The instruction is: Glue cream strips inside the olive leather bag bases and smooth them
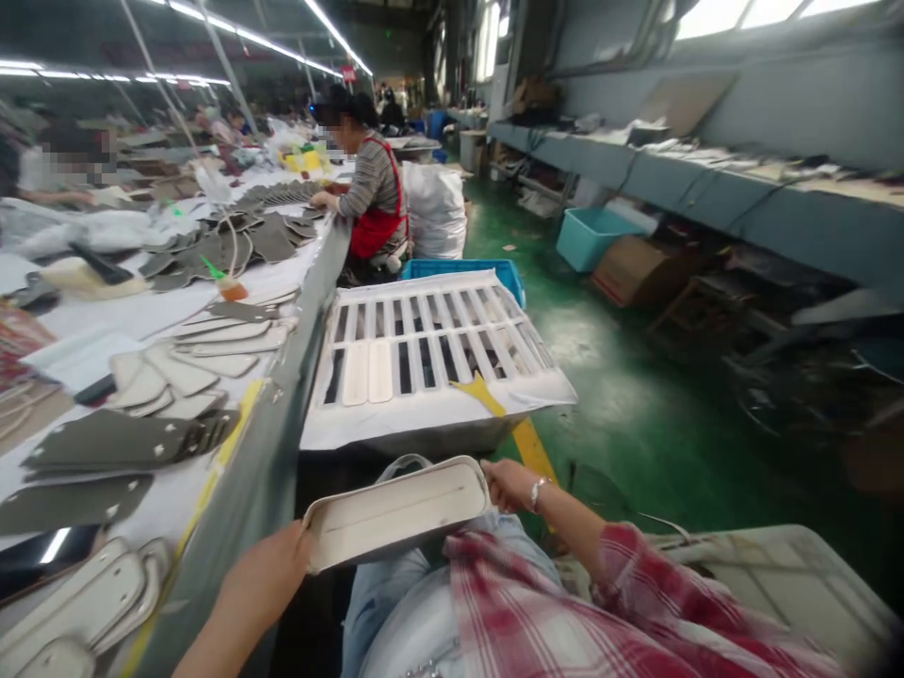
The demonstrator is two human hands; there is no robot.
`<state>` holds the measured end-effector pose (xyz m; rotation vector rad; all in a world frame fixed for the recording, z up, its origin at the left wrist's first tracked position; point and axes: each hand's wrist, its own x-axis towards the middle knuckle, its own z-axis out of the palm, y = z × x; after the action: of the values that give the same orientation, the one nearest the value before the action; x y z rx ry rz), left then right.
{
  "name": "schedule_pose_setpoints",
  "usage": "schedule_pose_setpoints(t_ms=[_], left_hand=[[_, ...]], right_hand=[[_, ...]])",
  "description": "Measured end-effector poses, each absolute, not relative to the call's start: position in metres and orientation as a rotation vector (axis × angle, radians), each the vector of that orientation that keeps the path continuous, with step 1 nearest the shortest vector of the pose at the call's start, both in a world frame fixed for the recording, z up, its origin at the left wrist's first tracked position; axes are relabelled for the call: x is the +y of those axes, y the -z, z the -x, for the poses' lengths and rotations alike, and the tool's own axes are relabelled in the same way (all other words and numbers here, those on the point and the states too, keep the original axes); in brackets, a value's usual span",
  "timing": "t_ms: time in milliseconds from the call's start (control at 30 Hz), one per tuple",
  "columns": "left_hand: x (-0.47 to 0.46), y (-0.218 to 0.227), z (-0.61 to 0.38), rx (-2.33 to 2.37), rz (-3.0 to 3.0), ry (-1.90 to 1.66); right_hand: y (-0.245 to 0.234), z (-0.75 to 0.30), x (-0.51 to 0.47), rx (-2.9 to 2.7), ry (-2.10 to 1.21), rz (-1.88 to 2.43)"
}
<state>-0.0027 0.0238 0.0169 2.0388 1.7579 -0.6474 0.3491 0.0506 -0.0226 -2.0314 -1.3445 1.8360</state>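
Note:
Both my hands hold a long white leather strip (395, 513) with rounded ends over my lap. My left hand (272, 570) grips its left end, and my right hand (508, 483) pinches its right end. Just beyond it stands a white slotted rack (430, 348), with two similar white strips lying side by side in its left part (368, 370). A yellow tool or tape piece (481, 394) rests on the rack's near edge.
A long worktable (212, 377) on my left carries grey and white cut leather pieces and a glue bottle (224, 280). A person in a red apron (374, 193) works further along. Blue bins (593, 235), boxes and a green floor lie to the right.

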Motion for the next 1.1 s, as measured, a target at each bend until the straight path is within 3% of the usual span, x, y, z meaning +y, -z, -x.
schedule_pose_setpoints(t_ms=[100, 200, 300, 533, 633, 733, 1100], left_hand=[[0.022, -0.014, 0.005, 1.593, -2.233, 0.8], [0.021, -0.013, 0.008, 1.562, -2.238, 0.804], [0.021, -0.012, 0.009, 1.554, -2.257, 0.801], [0.025, -0.013, 0.011, 1.524, -2.278, 0.754], [0.027, -0.013, 0.012, 1.524, -2.247, 0.722], [0.03, -0.013, 0.012, 1.639, -2.079, 0.593], [0.02, -0.02, 0.025, 1.68, -1.673, 0.057]], right_hand=[[-0.001, -0.359, 0.042, -1.601, -1.702, 2.036], [-0.025, -0.342, 0.034, -2.245, -1.177, 2.078], [-0.036, -0.323, 0.032, -2.445, -0.861, 2.194], [-0.035, -0.322, 0.036, -2.495, -1.164, 2.156], [-0.034, -0.325, 0.038, -2.519, -1.039, 2.13], [-0.029, -0.323, 0.04, -2.539, -0.868, 2.142], [0.003, -0.329, 0.046, -2.587, -1.201, 1.878]])
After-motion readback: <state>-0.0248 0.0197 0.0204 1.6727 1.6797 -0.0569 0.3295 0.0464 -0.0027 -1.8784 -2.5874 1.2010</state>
